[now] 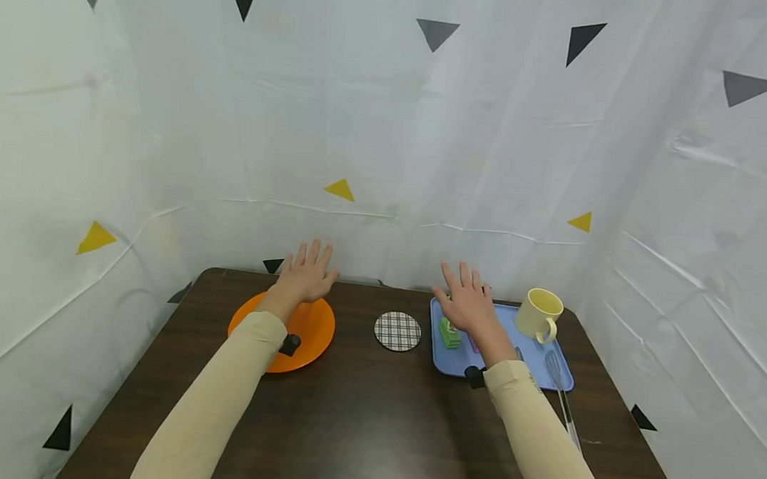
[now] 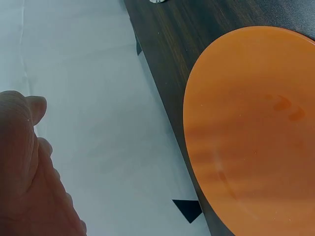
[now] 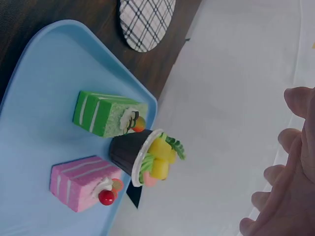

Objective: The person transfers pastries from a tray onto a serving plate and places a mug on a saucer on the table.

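Hovering clear of everything

Nearest you, a metal utensil (image 1: 563, 399) lay over the front edge of the blue tray (image 1: 452, 362), close beside your right sleeve (image 1: 538, 432) in the head view; that arm probably needed most care. Farther in, the orange plate (image 1: 318, 329) sat on the counter (image 1: 376, 418) below your left wrist, the checked coaster (image 1: 397, 331) between plate and tray. Farthest, your left hand (image 1: 303, 280) and right hand (image 1: 467, 300) hovered, fingers apart, holding nothing; steady wrists seemed best.

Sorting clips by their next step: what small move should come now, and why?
Probably lower the right hand toward the green cake: the hand hangs in the air holding nothing, and the cake sits on the tray close by.
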{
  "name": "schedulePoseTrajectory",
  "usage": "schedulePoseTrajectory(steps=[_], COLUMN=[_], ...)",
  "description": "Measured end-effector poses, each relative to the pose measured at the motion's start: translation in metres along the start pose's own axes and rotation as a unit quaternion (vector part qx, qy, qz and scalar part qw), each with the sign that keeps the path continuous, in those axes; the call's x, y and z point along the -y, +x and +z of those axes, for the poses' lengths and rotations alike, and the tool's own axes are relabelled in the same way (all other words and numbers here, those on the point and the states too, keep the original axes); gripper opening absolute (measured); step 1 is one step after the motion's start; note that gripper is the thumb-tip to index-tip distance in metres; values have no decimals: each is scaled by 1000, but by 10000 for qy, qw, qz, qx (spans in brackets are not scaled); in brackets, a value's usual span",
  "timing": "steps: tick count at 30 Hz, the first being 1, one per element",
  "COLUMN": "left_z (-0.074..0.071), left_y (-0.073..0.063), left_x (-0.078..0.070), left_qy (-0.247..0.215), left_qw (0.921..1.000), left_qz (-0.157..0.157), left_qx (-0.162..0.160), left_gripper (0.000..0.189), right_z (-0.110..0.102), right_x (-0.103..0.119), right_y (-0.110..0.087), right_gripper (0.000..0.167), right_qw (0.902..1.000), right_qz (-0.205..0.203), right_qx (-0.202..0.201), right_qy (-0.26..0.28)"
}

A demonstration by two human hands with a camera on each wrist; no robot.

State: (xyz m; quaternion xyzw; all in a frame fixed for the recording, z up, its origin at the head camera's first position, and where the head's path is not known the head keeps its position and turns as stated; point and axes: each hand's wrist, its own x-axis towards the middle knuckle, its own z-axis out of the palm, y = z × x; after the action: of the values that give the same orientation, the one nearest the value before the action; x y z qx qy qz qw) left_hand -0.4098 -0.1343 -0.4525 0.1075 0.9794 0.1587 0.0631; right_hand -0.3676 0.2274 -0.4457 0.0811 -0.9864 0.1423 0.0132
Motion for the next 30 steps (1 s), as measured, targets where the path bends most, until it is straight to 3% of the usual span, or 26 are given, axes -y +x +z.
schedulePoseTrajectory(steps=[24, 27, 30], left_z=[1, -4, -11], left_y=[6, 4, -1], left_x=[3, -5, -15], left_qy=[103, 124, 187], left_qw=[9996, 9998, 9994], left_qz=[-141, -67, 116], left_qx=[221, 111, -280], left_gripper=[71, 72, 72], right_z=[17, 17, 11], right_x=[-5, -4, 0], right_y=[14, 12, 5], right_gripper=[69, 68, 67], right_qw=[9994, 9996, 9997], right_qz=[-40, -24, -49], right_qx=[81, 40, -153], right_qy=[342, 293, 177])
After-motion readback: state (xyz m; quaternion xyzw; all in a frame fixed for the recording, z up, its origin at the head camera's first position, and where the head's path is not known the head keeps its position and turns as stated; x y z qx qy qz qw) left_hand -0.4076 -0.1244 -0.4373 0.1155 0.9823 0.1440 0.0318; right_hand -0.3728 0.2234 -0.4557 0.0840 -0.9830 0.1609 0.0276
